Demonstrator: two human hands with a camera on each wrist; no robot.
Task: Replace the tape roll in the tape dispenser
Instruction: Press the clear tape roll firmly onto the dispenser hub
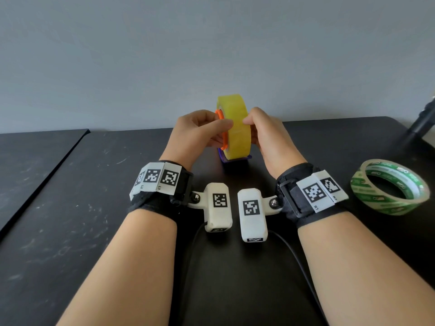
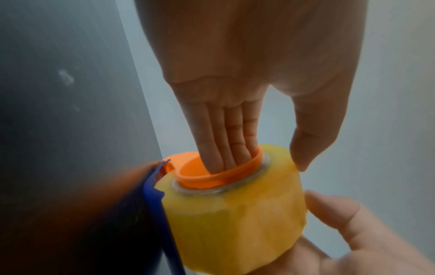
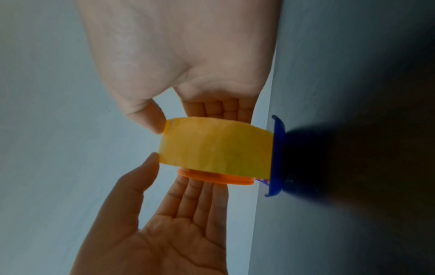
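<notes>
Yellow tape roll [image 1: 235, 128] stands on edge between both hands, its lower edge down in the blue tape dispenser [image 1: 235, 159] that sits on the black table [image 1: 70, 208]. The left hand [image 1: 196, 135] has its fingers [image 2: 226, 141] held straight and together, reaching into the orange hub [image 2: 212, 176] that sticks out of the roll's left face, while its thumb lies along the roll's outer band; nothing shows these fingers curling round anything. The right hand [image 1: 268, 137] holds the roll from the other side, thumb tip on the outer band near the top and fingers [image 3: 216, 109] behind the right face, so the roll is pinched between them. In the right wrist view the orange hub [image 3: 215, 177] juts from the roll's face toward the left palm, and the dispenser's blue wall [image 3: 276, 154] meets the roll's edge at the table. Both wrists wear black bands with white marker blocks. Off to the right, well apart from the hands, a second roll with green print [image 1: 389, 187] lies flat on the table. A dark object [image 1: 423, 121] pokes in at the far right edge; what it is cannot be told
</notes>
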